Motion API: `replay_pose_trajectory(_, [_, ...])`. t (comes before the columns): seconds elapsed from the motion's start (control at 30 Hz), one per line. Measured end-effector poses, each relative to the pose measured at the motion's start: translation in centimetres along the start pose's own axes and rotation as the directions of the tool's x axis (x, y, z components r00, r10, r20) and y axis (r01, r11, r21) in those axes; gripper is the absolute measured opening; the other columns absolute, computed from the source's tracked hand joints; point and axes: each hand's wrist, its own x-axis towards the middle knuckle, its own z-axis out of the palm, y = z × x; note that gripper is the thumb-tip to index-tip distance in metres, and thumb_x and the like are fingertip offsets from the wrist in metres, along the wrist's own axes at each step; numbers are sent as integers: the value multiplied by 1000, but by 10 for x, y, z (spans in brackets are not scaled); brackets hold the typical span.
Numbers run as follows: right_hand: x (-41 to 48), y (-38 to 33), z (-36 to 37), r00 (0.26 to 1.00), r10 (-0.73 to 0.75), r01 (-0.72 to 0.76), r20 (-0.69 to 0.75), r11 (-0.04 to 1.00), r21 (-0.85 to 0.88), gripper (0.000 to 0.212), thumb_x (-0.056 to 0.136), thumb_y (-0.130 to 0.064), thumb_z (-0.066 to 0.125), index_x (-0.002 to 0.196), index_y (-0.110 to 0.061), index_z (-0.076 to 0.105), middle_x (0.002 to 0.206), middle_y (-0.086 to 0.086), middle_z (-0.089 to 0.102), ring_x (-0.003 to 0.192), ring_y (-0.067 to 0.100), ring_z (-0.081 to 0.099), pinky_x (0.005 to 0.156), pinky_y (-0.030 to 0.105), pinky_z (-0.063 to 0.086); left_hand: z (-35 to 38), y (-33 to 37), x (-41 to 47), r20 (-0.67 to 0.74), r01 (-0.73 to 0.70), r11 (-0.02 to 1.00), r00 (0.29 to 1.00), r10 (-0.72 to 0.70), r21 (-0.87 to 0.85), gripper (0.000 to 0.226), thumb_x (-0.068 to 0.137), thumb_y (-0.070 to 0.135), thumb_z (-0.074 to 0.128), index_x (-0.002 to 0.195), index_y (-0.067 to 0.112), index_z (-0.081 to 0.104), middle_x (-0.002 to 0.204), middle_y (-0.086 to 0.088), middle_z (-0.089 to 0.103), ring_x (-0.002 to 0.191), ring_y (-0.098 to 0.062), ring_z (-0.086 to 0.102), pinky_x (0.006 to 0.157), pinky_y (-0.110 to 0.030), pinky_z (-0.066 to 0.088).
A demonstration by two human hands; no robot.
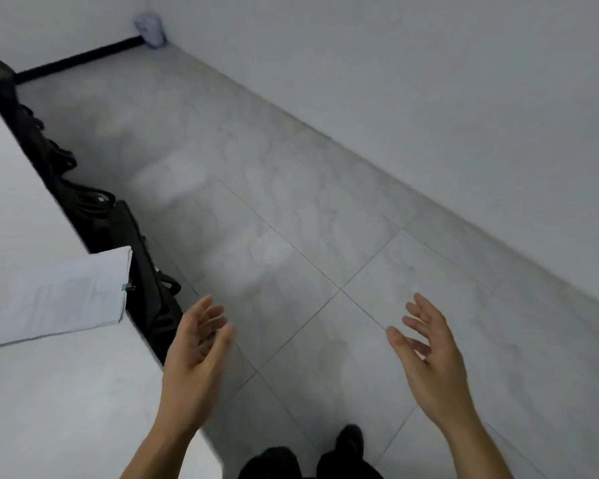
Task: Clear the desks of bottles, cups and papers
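— Where are the hands?

— Two bare forearms reach forward from the bottom of the view. The left hand (198,344) hangs just past the rim of a white desk (49,392), palm turned inward, fingers loosely spread and slightly bent, holding nothing. The right hand (429,354) mirrors it over the grey tiled floor (291,236), fingers fanned wide, palm facing the other hand, also empty. The two are well apart.

— And the things to be cleared?

— One shows: a stack of papers (66,295) lying flat on the desk at the left, its right edge at the desk's rim. A small teal binder clip (127,287) fastens that edge. The stack lies to the left of the left hand, which does not touch it.

— What stands around?

— Black chairs (139,257), blurred, line the desk's outer side, between the papers and the open floor. A white wall (429,81) runs along the right. In the far corner stands a small pale container (149,29), too blurred to name, beside a black skirting strip (80,58). Dark shoes (350,437) show at the bottom, on the tiles.
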Motion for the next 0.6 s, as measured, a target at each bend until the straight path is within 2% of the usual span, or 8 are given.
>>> replay_pose_trajectory(0.1, [92,-37,18,986,-63,68,155,997,-24,60,90,-24,70,141,-39,42,134,-22,54,118,-4,55,91,20,46,5,23,46,-165,-12,1000,986,8,-25,45,95,13,63,131,36,51,120,10,65,110,-4,63,90,-26,48])
replay_pose_trajectory(0.2, [172,-59,49,952,-116,130,285,991,-31,58,90,-24,70,141,-37,44,133,-22,55,118,-7,55,91,18,46,17,27,91,-328,5,997,944,-29,-73,46,95,10,62,133,34,51,120,9,65,107,0,64,84,-17,50])
replay_pose_trajectory(0.27, [225,-64,76,925,-125,151,358,987,-46,57,90,-25,70,141,-36,46,133,-22,55,118,-7,55,91,18,46,29,19,127,-397,29,995,916,-64,-95,46,95,10,62,131,36,51,119,8,65,104,5,63,80,-14,52])
replay_pose_trajectory(0.37, [303,-72,120,901,-139,178,410,982,-59,55,90,-26,70,138,-38,46,134,-22,54,117,-9,54,90,17,46,51,10,200,-441,53,990,891,-106,-130,47,94,12,63,121,49,51,119,8,65,107,1,63,86,-20,49])
replay_pose_trajectory(0.47, [379,-97,158,893,-143,187,427,980,-63,55,90,-26,70,137,-39,46,134,-22,54,118,-9,54,93,20,48,64,22,293,-448,47,980,884,-131,-193,43,94,9,62,127,35,52,121,2,64,104,5,63,91,-23,51])
replay_pose_trajectory(0.53, [426,-123,179,886,-170,211,432,976,-49,55,90,-25,70,138,-37,47,133,-22,55,118,-8,55,93,21,48,66,46,353,-470,13,976,875,-115,-216,43,94,8,62,131,26,53,119,1,65,103,2,64,96,-34,50])
replay_pose_trajectory(0.6, [472,-150,200,882,-190,225,432,974,-31,55,90,-24,70,138,-37,47,133,-21,56,119,-6,55,92,19,47,62,70,408,-480,-13,978,873,-91,-208,45,94,9,62,135,24,52,119,3,65,106,-3,64,95,-33,50])
